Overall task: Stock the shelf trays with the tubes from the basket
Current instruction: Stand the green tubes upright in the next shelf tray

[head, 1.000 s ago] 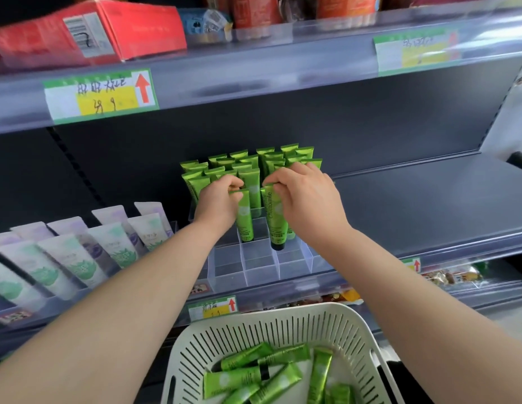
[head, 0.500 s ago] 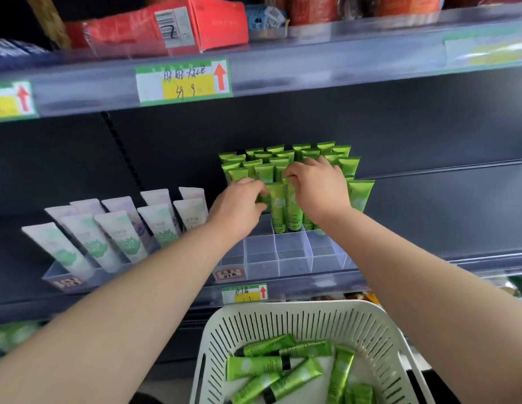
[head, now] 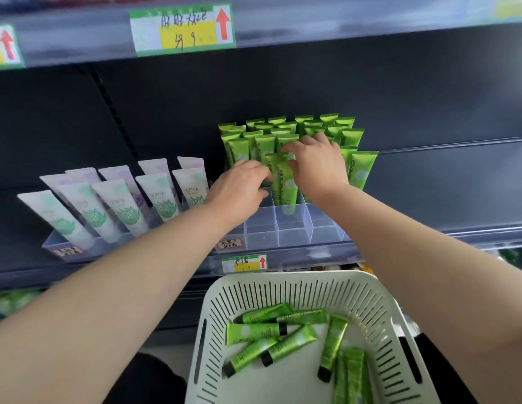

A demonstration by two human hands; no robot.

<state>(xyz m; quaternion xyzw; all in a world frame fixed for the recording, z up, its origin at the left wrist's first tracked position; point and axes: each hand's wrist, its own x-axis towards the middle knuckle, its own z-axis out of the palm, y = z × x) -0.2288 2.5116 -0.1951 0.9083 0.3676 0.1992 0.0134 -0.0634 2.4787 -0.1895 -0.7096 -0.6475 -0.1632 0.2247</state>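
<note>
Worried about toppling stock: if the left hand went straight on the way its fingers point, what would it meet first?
Likely the front green tube standing in the clear tray; the left hand looks nearly on it, depth unclear.

One wide-angle camera rides on the person's head, facing forward and down; it sits close to the shelf (head: 446, 185), within arm's reach; the green tubes (head: 361, 167) fall mid-frame; the basket (head: 283, 277) fills the bottom edge.
</note>
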